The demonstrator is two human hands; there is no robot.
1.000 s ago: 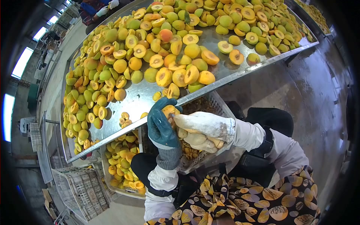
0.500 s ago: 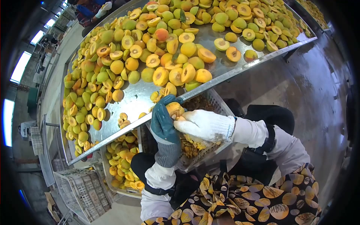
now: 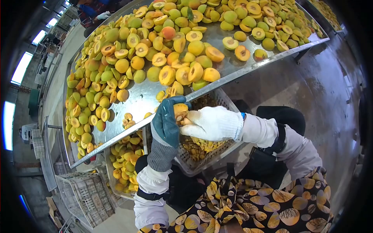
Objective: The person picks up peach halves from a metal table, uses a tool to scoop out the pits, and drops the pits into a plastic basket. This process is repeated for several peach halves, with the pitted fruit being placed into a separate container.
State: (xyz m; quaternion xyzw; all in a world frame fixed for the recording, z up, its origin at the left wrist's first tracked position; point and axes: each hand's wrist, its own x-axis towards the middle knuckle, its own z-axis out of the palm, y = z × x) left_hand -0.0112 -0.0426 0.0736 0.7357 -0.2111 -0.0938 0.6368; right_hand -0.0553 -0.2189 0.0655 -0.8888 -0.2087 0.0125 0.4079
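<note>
My left hand (image 3: 167, 122), in a dark green rubber-coated glove with a grey knit cuff, is closed around a halved yellow peach (image 3: 180, 110) with its cut side toward my right hand. My right hand (image 3: 211, 123), in a white knit glove with bare fingertips showing, is pinched against the peach's cut face. Whatever those fingers hold, if anything, is hidden. Both hands are over a pale plastic crate (image 3: 229, 149) containing yellow-brown scraps, by the edge of the metal table (image 3: 248, 73). Many halved peaches (image 3: 167, 75) are heaped on the table.
Left of my knees, another crate (image 3: 128, 195) contains peach halves (image 3: 124, 165). A stack of pale crates (image 3: 87, 202) stands farther left. Across the table is another person's white-gloved hand (image 3: 103, 15). The floor at right (image 3: 326, 93) looks wet.
My left hand and forearm have shifted slightly left and the peach has tilted a little. My right fingers stay against it. The other person's gloved hand has moved slightly.
</note>
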